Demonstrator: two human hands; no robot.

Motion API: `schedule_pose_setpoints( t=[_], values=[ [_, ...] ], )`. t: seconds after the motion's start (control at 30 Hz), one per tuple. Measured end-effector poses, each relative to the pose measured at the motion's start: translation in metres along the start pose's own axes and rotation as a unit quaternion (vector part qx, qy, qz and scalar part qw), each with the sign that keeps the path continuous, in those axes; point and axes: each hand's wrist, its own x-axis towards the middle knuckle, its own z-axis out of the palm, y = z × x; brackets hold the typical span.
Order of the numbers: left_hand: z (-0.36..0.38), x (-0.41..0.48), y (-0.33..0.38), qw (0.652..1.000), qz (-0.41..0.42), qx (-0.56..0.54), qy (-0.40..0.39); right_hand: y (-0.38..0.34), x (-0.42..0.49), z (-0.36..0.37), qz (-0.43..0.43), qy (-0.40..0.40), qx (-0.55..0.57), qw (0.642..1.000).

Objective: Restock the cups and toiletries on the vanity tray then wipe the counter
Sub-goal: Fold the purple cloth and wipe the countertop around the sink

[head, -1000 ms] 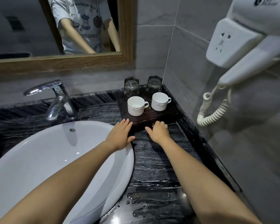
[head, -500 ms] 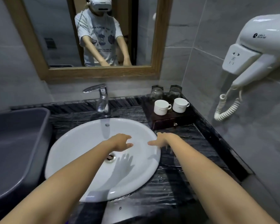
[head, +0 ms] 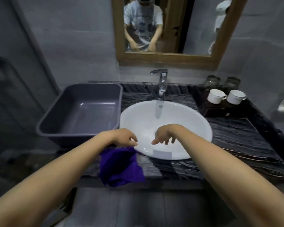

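Dark veined bathroom worktop (head: 236, 141) round a white basin (head: 138, 122). Far right, the vanity tray (head: 220, 112) holds two white cups (head: 216, 96), so wiping seems due. The left hand (head: 124, 136) curls just over the purple cloth (head: 120, 166) at the near edge, grip unclear; the right hand (head: 165, 135) hangs loose, empty. Next: gather the cloth.

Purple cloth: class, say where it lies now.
Head view: the purple cloth lies on the counter, at its front edge, left of centre, below the left hand, beside the white basin.
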Motion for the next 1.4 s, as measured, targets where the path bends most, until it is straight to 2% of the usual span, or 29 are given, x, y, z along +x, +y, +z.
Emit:
schedule_pose_setpoints(
  t=[0.27, 0.43, 0.53, 0.63, 0.73, 0.87, 0.97, 1.1, 1.23, 1.4],
  values=[
    [0.06, -0.064, -0.07, 0.991, -0.099, -0.063, 0.062, -0.084, 0.009, 0.03, -0.128, 0.046, -0.06, 0.989],
    [0.101, -0.065, -0.078, 0.973, -0.131, -0.127, 0.138, -0.099, 0.033, 0.082, -0.18, 0.12, -0.11, 0.97],
    [0.119, -0.055, -0.075, 0.967, -0.129, -0.131, 0.176, -0.091, 0.046, 0.12, -0.186, 0.206, -0.114, 0.954],
    [0.133, -0.043, -0.072, 0.96, -0.16, -0.122, 0.192, -0.08, 0.053, 0.139, -0.207, 0.27, -0.111, 0.934],
    [0.138, -0.031, -0.069, 0.956, -0.186, -0.073, 0.215, -0.073, 0.055, 0.14, -0.225, 0.289, -0.065, 0.928],
    [0.134, -0.021, -0.063, 0.95, -0.219, -0.066, 0.21, -0.074, 0.056, 0.141, -0.213, 0.308, -0.016, 0.927],
    [0.123, -0.017, -0.062, 0.943, -0.249, -0.069, 0.21, -0.077, 0.058, 0.141, -0.197, 0.302, -0.034, 0.932],
    [0.116, -0.02, -0.06, 0.933, -0.28, -0.107, 0.196, -0.079, 0.056, 0.135, -0.196, 0.273, 0.004, 0.942],
    [0.11, -0.03, -0.053, 0.918, -0.205, -0.236, 0.245, -0.075, 0.051, 0.128, -0.221, 0.245, 0.079, 0.941],
    [0.092, -0.051, -0.042, 0.896, -0.099, -0.354, 0.25, -0.06, 0.044, 0.118, -0.244, 0.23, 0.064, 0.94]
  ],
)
